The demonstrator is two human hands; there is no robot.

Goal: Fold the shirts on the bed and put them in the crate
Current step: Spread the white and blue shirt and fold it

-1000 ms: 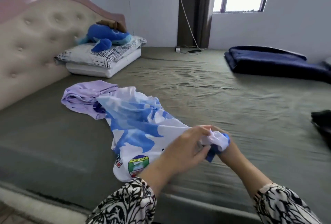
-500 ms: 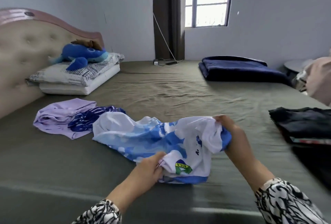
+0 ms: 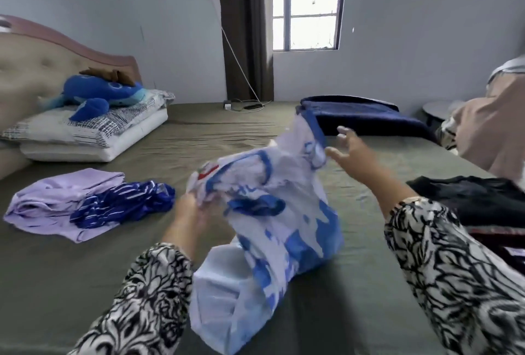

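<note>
I see the shirt (image 3: 272, 212) now lifted off the bed (image 3: 199, 139) where it lay half a second ago, crumpled, white with blue patches. My left hand (image 3: 190, 212) grips its bunched edge; my right hand (image 3: 348, 150) has let go, fingers spread beside it.

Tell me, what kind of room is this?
Most likely a bedroom. There is a big bed with a padded headboard, pillows stacked near it, and a blue plush toy lying on top.
</note>
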